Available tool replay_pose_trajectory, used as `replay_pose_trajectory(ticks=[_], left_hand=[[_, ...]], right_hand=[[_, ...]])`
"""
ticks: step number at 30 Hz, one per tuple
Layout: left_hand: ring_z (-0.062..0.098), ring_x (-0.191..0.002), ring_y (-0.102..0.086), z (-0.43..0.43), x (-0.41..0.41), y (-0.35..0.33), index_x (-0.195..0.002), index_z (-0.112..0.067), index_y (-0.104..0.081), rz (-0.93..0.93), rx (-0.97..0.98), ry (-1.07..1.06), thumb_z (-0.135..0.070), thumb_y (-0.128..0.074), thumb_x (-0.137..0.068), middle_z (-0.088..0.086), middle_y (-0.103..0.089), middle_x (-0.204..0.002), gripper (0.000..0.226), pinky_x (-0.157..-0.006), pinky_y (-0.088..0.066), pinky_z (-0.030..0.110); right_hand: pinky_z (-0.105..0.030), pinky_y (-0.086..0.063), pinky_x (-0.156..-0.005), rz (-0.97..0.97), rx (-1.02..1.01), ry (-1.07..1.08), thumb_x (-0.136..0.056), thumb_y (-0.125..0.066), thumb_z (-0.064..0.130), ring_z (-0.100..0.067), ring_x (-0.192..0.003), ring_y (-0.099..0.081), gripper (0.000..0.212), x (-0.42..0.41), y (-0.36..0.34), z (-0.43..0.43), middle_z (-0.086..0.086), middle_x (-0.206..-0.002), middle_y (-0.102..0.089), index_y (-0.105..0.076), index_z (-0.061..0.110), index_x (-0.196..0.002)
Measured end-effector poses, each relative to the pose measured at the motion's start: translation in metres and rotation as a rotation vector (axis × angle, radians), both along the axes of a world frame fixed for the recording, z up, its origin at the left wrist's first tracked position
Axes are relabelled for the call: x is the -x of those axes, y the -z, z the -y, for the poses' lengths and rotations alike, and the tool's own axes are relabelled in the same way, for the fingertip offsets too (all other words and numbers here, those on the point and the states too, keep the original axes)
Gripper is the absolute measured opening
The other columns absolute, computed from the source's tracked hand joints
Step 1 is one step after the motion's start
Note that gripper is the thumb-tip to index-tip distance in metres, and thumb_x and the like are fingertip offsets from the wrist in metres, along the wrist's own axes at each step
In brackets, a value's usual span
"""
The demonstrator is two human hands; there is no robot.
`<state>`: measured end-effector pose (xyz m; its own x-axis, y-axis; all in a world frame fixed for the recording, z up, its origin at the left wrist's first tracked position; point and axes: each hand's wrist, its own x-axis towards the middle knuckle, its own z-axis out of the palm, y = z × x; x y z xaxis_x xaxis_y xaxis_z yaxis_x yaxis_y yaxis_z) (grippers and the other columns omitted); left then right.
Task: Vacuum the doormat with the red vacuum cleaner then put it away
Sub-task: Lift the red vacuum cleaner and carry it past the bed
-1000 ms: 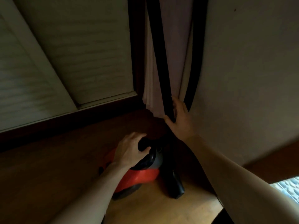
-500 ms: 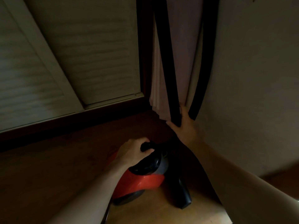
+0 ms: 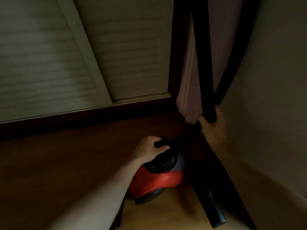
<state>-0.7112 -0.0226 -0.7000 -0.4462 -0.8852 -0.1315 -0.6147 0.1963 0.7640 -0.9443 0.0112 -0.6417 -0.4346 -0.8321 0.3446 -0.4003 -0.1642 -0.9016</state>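
The red vacuum cleaner, with a black and grey top, sits on the wooden floor in a dim corner. My left hand is shut on its black carry handle. Its black tube stands upright against the corner, with the black hose looping down beside it. My right hand grips the lower part of the tube where tube and hose meet. The black floor nozzle rests on the floor to the right of the body. No doormat is in view.
A white louvred door closes the left side, above a dark baseboard. A pale pink curtain hangs in the corner behind the tube. A plain wall runs along the right. The wooden floor extends to the left.
The view has shifted so the corner sits further right. My right hand has closed more firmly around the tube. My left hand stays on the handle, and the vacuum has edged toward the corner.
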Motion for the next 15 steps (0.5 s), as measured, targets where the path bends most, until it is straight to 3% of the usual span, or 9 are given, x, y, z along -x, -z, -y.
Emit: replay_pose_trajectory(ticks=[2, 3, 6, 7, 12, 15], left_hand=[[-0.002, -0.089, -0.068, -0.003, -0.007, -0.005, -0.102, -0.030, -0.076, -0.013, -0.002, -0.031, -0.048, -0.070, -0.085, -0.014, -0.075, -0.098, 0.025, -0.080, -0.059, 0.035], [-0.001, -0.087, -0.069, -0.004, -0.010, -0.009, -0.100, -0.029, -0.076, -0.015, -0.006, -0.044, -0.048, -0.070, -0.085, -0.013, -0.075, -0.095, 0.025, -0.079, -0.059, 0.035], [0.000, -0.081, -0.069, -0.007, -0.020, -0.030, -0.092, -0.027, -0.076, -0.003, 0.012, -0.098, -0.051, -0.069, -0.084, -0.011, -0.075, -0.088, 0.027, -0.073, -0.059, 0.039], [0.002, -0.079, -0.069, -0.008, -0.024, -0.042, -0.089, -0.025, -0.075, 0.008, 0.023, -0.121, -0.052, -0.069, -0.083, -0.009, -0.074, -0.085, 0.028, -0.071, -0.059, 0.040], [0.003, -0.074, -0.069, -0.022, -0.045, -0.125, -0.081, -0.021, -0.073, 0.051, 0.051, -0.171, -0.048, -0.071, -0.083, -0.007, -0.073, -0.079, 0.027, -0.068, -0.059, 0.040], [0.007, -0.069, -0.068, -0.037, -0.061, -0.194, -0.079, -0.017, -0.071, 0.107, 0.035, -0.204, -0.058, -0.066, -0.079, -0.003, -0.071, -0.075, 0.041, -0.063, -0.057, 0.043]], right_hand=[[-0.002, -0.044, -0.072, -0.035, 0.003, 0.015, -0.090, -0.068, 0.000, 0.006, -0.076, -0.056, 0.020, -0.006, -0.004, 0.001, 0.006, -0.087, -0.058, -0.062, 0.002, -0.109], [-0.004, -0.044, -0.071, -0.055, 0.001, 0.015, -0.090, -0.069, 0.001, 0.007, -0.074, -0.055, 0.018, -0.009, -0.006, 0.002, 0.005, -0.084, -0.057, -0.062, 0.002, -0.106], [-0.030, -0.050, -0.070, -0.050, -0.024, -0.018, -0.090, -0.071, 0.007, -0.015, -0.074, -0.058, 0.014, -0.016, -0.015, 0.008, 0.004, -0.077, -0.059, -0.059, 0.007, -0.097], [-0.033, -0.049, -0.071, -0.043, -0.024, -0.030, -0.090, -0.070, 0.007, -0.018, -0.076, -0.058, 0.014, -0.020, -0.021, 0.010, 0.005, -0.077, -0.059, -0.058, 0.010, -0.096], [-0.038, -0.051, -0.082, 0.055, -0.058, -0.025, -0.091, -0.072, 0.017, -0.016, -0.088, -0.060, 0.015, -0.054, -0.078, 0.001, -0.007, -0.090, -0.065, -0.062, 0.017, -0.103], [-0.035, -0.050, -0.073, 0.042, -0.085, 0.004, -0.089, -0.072, 0.035, -0.019, -0.081, -0.062, 0.021, -0.071, -0.136, -0.014, -0.002, -0.081, -0.065, -0.064, 0.017, -0.097]])
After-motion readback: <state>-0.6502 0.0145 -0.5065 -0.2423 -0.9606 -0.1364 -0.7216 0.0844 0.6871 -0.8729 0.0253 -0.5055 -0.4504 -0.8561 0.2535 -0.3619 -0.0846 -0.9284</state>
